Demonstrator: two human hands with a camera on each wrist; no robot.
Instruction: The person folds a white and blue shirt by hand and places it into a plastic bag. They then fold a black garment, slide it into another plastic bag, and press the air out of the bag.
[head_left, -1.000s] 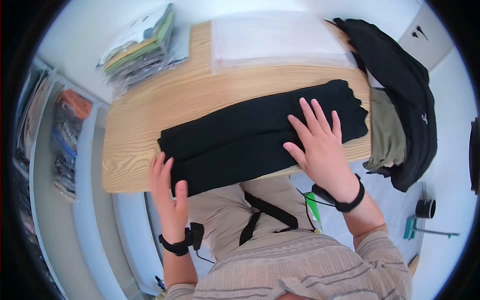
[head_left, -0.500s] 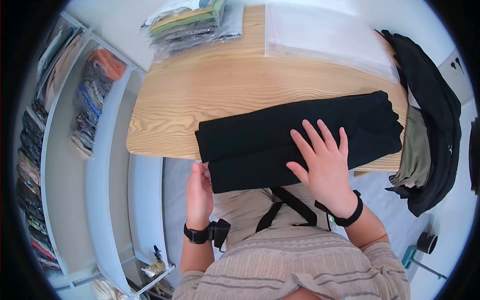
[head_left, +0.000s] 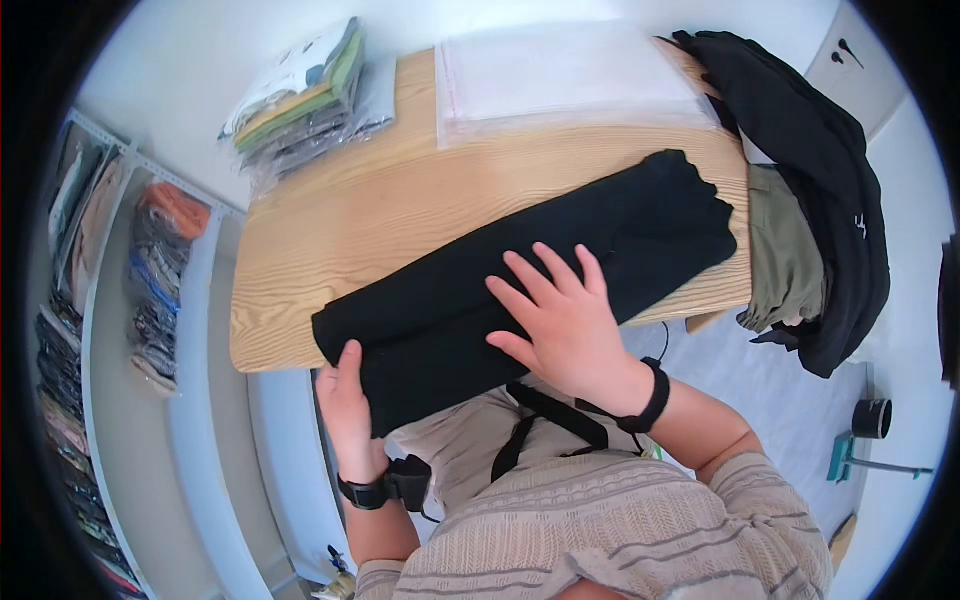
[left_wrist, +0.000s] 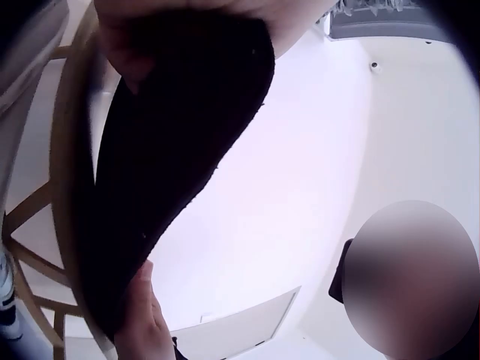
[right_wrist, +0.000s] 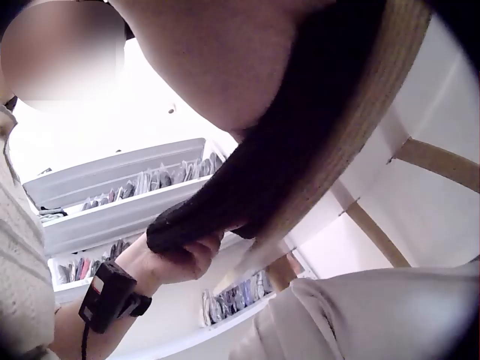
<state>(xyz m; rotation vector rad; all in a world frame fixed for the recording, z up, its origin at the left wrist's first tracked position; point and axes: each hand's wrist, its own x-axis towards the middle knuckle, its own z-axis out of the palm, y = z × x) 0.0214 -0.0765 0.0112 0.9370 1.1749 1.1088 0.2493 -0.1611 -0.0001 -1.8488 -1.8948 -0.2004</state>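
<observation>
A black garment (head_left: 450, 310), folded into a long strip with a wavy, gathered right end, lies slantwise along the table's near edge. My left hand (head_left: 345, 400) grips its near left end, the thumb on top and the fingers hidden beneath. Seen from the right wrist, those left fingers (right_wrist: 199, 255) curl under the cloth, which hangs past the table edge. Spread fingers of my right hand (head_left: 570, 330) lie flat on the middle of the garment. In the left wrist view the cloth (left_wrist: 180, 120) droops between the two hands.
Clear plastic bags (head_left: 570, 85) lie flat at the back of the wooden table (head_left: 290, 250). Packed clothes (head_left: 300, 110) are stacked at the back left. Black and olive clothing (head_left: 790, 240) drapes over the right edge. Shelves (head_left: 110, 300) with bagged clothes stand at left.
My left hand has gone from beside the garment's left end to gripping it, and that end now tilts toward me. The right hand has slid left along the cloth, still flat.
</observation>
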